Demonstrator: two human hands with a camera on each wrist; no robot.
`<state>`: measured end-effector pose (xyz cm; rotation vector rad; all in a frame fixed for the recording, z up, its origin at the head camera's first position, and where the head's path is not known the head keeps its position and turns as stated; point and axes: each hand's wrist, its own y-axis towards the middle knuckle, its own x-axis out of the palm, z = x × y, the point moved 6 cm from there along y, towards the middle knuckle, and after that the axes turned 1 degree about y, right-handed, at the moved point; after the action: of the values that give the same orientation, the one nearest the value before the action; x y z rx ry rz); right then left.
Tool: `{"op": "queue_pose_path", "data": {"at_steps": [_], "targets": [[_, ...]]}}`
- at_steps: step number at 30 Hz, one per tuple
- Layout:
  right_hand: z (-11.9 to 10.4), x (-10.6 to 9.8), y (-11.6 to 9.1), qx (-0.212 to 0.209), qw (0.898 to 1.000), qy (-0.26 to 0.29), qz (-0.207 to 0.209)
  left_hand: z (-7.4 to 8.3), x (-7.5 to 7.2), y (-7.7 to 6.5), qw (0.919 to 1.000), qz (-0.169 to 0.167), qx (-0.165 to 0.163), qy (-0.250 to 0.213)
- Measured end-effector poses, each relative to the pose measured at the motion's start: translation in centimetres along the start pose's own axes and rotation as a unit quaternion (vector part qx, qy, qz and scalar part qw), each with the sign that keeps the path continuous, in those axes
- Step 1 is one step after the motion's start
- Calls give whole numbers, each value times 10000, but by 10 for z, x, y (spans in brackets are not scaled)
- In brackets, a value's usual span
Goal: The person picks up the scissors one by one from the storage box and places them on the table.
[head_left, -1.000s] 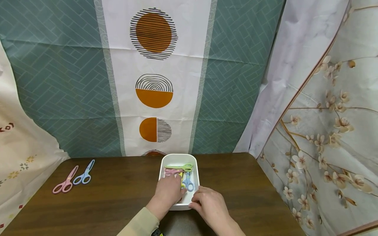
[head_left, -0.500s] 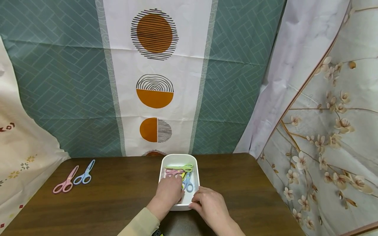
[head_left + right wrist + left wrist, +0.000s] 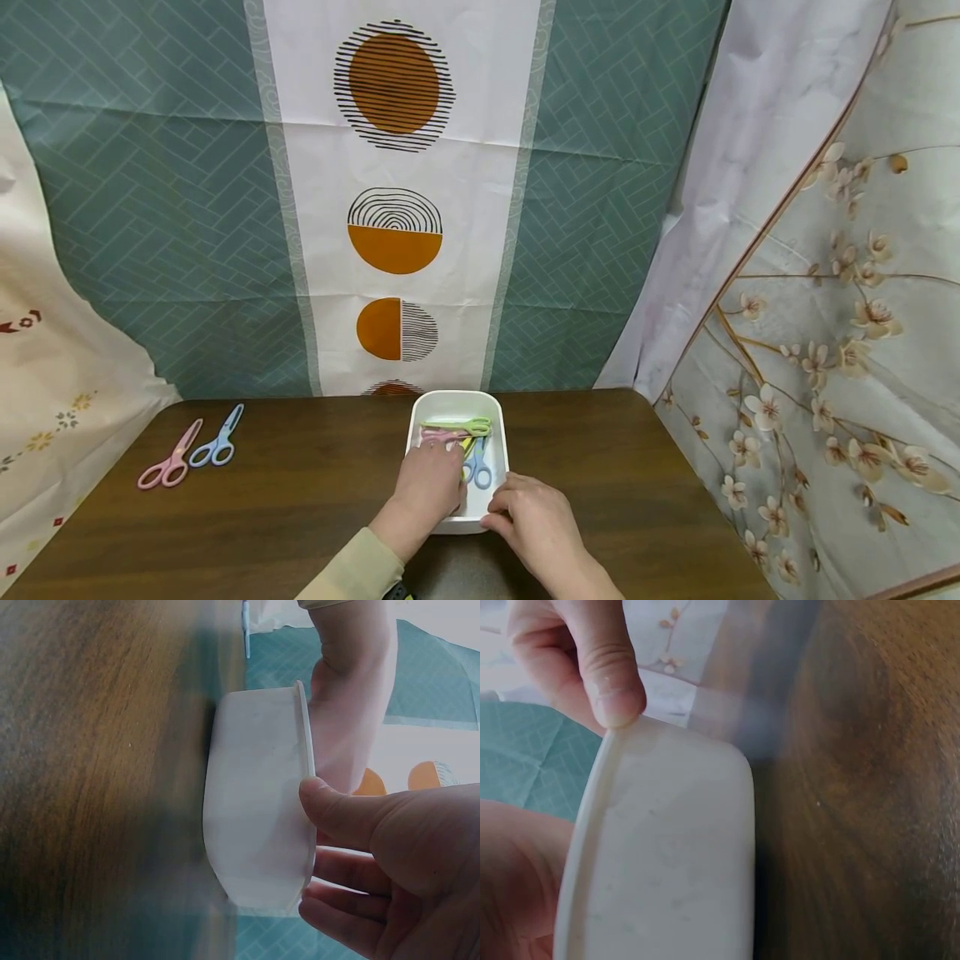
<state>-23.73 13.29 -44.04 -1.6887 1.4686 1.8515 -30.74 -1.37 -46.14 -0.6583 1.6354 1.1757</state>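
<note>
A white plastic tray (image 3: 459, 527) stands near the middle of the table, holding several small scissors. Green scissors (image 3: 476, 427) lie across its far part, with pink scissors (image 3: 438, 436) just below. Blue scissors (image 3: 481, 471) lie along the right side beside something yellow (image 3: 468, 446). My left hand (image 3: 426, 490) reaches down inside the tray over its left half; its fingertips are hidden. At the near right corner my right hand (image 3: 536, 523) pinches the tray's rim, thumb outside, as the right wrist view shows with the thumb (image 3: 322, 802) on the edge.
Pink scissors (image 3: 178, 454) and blue scissors (image 3: 226, 429) lie side by side on the brown table (image 3: 322, 467), at far left. A patterned green and white cloth (image 3: 600, 250) hangs behind the table. Floral cloth (image 3: 825, 375) hangs at the right.
Over the last second my left hand has shifted only slightly inside the tray, and the blue scissors have moved a little. My right hand stays on the rim.
</note>
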Motion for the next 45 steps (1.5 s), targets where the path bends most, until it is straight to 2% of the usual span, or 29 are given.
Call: {"op": "queue_pose_path", "data": {"at_steps": [6, 9, 17, 24, 34, 45], "targets": [[1, 0, 0, 26, 10000, -7, -13, 0, -11, -2, 9999, -130, 12, 21], [1, 0, 0, 39, 10000, -5, -29, 1, -18, -4, 10000, -80, 28, 13], [0, 1, 0, 36, 10000, -58, -26, 0, -30, -11, 9998, 159, 33, -136], [0, 0, 0, 27, 10000, 44, -8, -2, -36, -19, 9981, 594, 126, -120], [0, 0, 0, 53, 10000, 70, -26, -6, -48, -30, 9950, 944, 197, -275], [1, 2, 0, 86, 9999, 123, -84, -10, -58, -39, 9943, 959, 120, -443]]}}
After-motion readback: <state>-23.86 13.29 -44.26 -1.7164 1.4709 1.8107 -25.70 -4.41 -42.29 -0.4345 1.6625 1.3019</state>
